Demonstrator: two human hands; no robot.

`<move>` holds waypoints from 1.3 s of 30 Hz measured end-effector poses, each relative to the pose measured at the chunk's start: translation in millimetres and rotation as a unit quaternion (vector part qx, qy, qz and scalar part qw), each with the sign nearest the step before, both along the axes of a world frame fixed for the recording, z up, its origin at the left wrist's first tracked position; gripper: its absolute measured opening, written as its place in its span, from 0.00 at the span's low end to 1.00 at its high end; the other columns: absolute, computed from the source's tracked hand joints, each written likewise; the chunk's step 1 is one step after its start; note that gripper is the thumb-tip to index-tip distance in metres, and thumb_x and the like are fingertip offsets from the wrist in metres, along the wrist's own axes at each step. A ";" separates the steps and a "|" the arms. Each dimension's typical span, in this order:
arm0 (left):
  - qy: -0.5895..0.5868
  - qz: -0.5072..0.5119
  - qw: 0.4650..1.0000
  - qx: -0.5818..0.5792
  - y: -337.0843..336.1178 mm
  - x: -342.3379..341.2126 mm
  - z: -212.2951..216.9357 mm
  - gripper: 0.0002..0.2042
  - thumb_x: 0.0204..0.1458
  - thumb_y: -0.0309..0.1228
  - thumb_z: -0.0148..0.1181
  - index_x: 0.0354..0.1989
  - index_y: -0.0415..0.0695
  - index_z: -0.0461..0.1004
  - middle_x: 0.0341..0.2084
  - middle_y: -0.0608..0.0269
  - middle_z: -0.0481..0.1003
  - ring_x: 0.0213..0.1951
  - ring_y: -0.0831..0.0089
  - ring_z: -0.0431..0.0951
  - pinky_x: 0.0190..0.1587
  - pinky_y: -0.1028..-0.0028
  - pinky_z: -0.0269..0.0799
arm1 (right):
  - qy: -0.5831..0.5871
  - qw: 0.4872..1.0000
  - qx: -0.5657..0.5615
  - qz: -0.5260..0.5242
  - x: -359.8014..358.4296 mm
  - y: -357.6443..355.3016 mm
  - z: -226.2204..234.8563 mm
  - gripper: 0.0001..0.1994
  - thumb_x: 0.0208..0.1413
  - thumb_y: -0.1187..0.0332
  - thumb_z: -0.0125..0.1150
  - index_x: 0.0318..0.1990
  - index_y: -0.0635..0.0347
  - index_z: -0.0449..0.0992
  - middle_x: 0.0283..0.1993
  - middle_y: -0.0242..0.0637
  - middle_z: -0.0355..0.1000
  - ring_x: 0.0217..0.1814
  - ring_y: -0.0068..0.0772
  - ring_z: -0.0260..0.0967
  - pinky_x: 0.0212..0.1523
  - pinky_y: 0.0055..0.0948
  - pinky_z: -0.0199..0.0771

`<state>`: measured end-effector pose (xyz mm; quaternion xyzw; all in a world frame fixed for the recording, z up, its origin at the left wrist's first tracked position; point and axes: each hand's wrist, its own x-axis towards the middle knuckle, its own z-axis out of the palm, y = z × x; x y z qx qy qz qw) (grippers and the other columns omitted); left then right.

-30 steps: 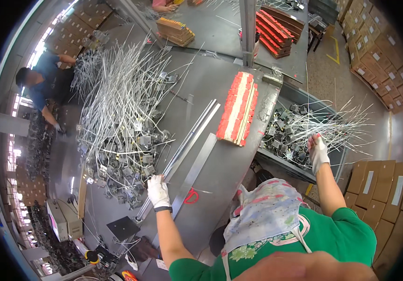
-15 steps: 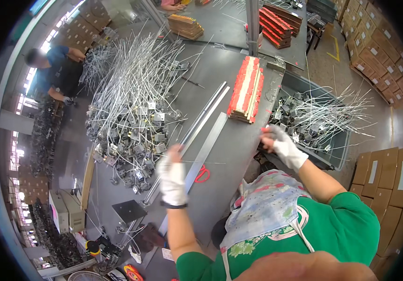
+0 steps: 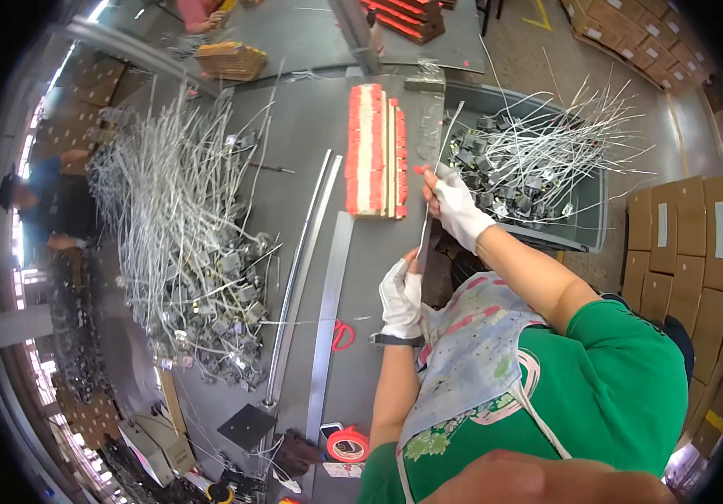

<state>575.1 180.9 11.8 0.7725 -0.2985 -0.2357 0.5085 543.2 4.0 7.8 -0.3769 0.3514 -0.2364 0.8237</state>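
Observation:
A thin white wire runs between my two gloved hands at the table's near right edge. Its lower part is pinched in the fingers of my left hand. Higher up, my right hand grips the same wire, whose free end stands up past the fingers. A small red piece, perhaps tape, shows at the right fingertips. Just left of that hand stands a stack of boards with red strips. Beyond my right hand, a grey bin holds wired parts.
A large heap of wires and small boxy parts covers the left of the table. Long metal strips, red scissors and a red tape roll lie nearer. Cartons are stacked at right. A co-worker is at far left.
My left hand has moved right from beside the heap to the wire near my right hand. The wire now stretches between both hands. The whole view has shifted.

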 end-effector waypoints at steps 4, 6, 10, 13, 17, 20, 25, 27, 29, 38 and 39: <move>-0.097 0.058 0.993 0.018 -41.1 -9.1 -38.4 0.09 0.50 0.25 0.53 0.39 0.41 0.76 0.26 0.54 0.76 0.29 0.67 0.76 0.34 0.72 0.69 | 0.067 0.998 0.005 -0.009 20.2 -35.3 -35.8 0.14 0.57 0.58 0.49 0.44 0.56 0.66 0.20 0.23 0.58 0.19 0.14 0.51 0.18 0.16 0.51; -0.091 0.049 0.994 0.043 -56.0 -7.7 -43.9 0.09 0.49 0.24 0.54 0.40 0.42 0.76 0.26 0.53 0.75 0.28 0.64 0.76 0.33 0.71 0.69 | 0.098 0.995 0.012 0.015 22.0 -55.7 -52.0 0.14 0.57 0.58 0.49 0.44 0.57 0.66 0.20 0.24 0.58 0.19 0.15 0.51 0.19 0.17 0.51; -0.101 0.002 0.991 0.082 -81.4 -0.1 -38.1 0.12 0.48 0.23 0.53 0.43 0.43 0.74 0.25 0.51 0.74 0.28 0.59 0.75 0.33 0.70 0.70 | 0.134 0.986 0.023 0.092 23.3 -87.1 -67.1 0.13 0.57 0.60 0.49 0.44 0.58 0.67 0.21 0.24 0.58 0.20 0.16 0.51 0.20 0.18 0.51; -0.140 0.018 0.986 0.093 -90.7 0.3 -46.5 0.16 0.46 0.21 0.55 0.45 0.44 0.72 0.30 0.52 0.73 0.31 0.59 0.74 0.35 0.69 0.69 | 0.125 0.985 0.047 0.111 31.7 -92.1 -67.4 0.13 0.57 0.58 0.49 0.43 0.57 0.67 0.18 0.21 0.56 0.15 0.13 0.48 0.15 0.18 0.47; -0.175 0.012 0.982 0.067 -109.4 8.4 -40.2 0.17 0.41 0.17 0.57 0.43 0.41 0.73 0.31 0.55 0.71 0.34 0.60 0.71 0.39 0.70 0.67 | 0.147 0.980 0.073 0.115 30.6 -90.6 -48.5 0.12 0.57 0.61 0.50 0.42 0.58 0.69 0.23 0.25 0.60 0.20 0.14 0.52 0.18 0.16 0.49; -0.191 0.015 0.981 0.043 -113.5 6.0 -49.8 0.17 0.40 0.16 0.57 0.42 0.40 0.73 0.31 0.56 0.71 0.34 0.62 0.72 0.39 0.71 0.67 | 0.153 0.977 0.064 0.132 31.9 -94.7 -52.6 0.12 0.57 0.59 0.48 0.44 0.54 0.67 0.18 0.20 0.56 0.14 0.14 0.47 0.15 0.18 0.46; -0.183 0.023 0.982 0.045 -116.3 4.9 -54.5 0.18 0.39 0.14 0.57 0.42 0.39 0.74 0.29 0.58 0.72 0.33 0.65 0.72 0.39 0.72 0.67 | 0.166 0.977 0.034 0.129 34.6 -92.8 -55.6 0.13 0.58 0.59 0.47 0.45 0.54 0.67 0.17 0.20 0.55 0.13 0.14 0.46 0.15 0.18 0.46; -0.187 0.018 0.981 0.045 -115.5 5.3 -55.5 0.18 0.38 0.14 0.57 0.41 0.39 0.74 0.29 0.59 0.72 0.33 0.65 0.72 0.39 0.73 0.67 | 0.183 0.973 0.020 0.137 33.4 -93.2 -51.5 0.13 0.58 0.59 0.47 0.45 0.55 0.67 0.17 0.20 0.54 0.13 0.14 0.46 0.15 0.18 0.46; -0.176 0.030 0.984 0.024 -113.9 4.6 -57.8 0.18 0.40 0.16 0.58 0.43 0.43 0.73 0.27 0.57 0.71 0.31 0.61 0.72 0.44 0.68 0.67 | 0.133 0.981 0.047 0.130 31.3 -91.9 -45.4 0.11 0.56 0.63 0.48 0.42 0.59 0.67 0.23 0.24 0.58 0.22 0.14 0.52 0.20 0.17 0.49; -0.216 0.013 0.976 0.037 -117.2 5.1 -58.3 0.16 0.38 0.15 0.58 0.40 0.40 0.75 0.27 0.55 0.71 0.31 0.61 0.71 0.36 0.71 0.68 | 0.164 0.973 -0.011 0.160 18.9 -94.6 -40.8 0.17 0.56 0.60 0.49 0.49 0.60 0.65 0.24 0.26 0.62 0.19 0.13 0.54 0.22 0.15 0.56; -0.215 0.018 0.976 0.039 -115.4 5.1 -60.4 0.16 0.38 0.15 0.58 0.40 0.40 0.75 0.27 0.55 0.71 0.31 0.61 0.71 0.36 0.71 0.68 | 0.131 0.981 0.003 0.141 11.8 -91.0 -45.3 0.18 0.55 0.62 0.51 0.50 0.62 0.63 0.31 0.31 0.66 0.24 0.15 0.56 0.25 0.16 0.58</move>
